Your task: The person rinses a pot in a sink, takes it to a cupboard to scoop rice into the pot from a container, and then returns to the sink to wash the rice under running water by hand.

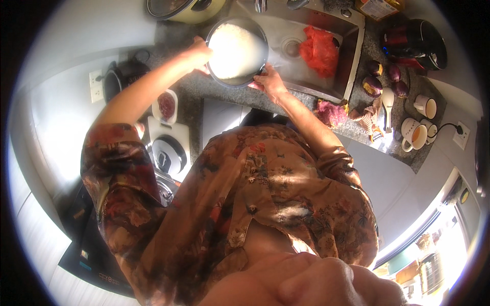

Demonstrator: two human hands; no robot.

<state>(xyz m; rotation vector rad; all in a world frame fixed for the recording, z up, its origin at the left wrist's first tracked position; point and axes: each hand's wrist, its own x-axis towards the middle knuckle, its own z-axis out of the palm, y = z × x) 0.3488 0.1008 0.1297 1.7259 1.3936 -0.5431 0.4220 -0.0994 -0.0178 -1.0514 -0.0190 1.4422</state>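
Both my hands support a round dark cooking pot (261,36) at the left end of the steel sink (302,82). My left hand (200,53) grips the rim on its left side. Lower right, my right hand (271,80) clasps the rim with the thumb on top. Pale contents (233,49) fill much of the pot's inside, but glare washes them out, so I cannot tell what they are. A crumpled red plastic bag (319,51) lies in the sink, right of the drain (291,48).
Purple-skinned vegetables (372,87), purplish scraps (331,113), a white rice paddle (387,103) and mugs (413,134) occupy the right counter, below a black-and-red appliance (413,44). Leftward are a dish of reddish food (166,106), a round lid (168,153) and a black appliance (122,78). A pale-green pot (208,11) stands behind.
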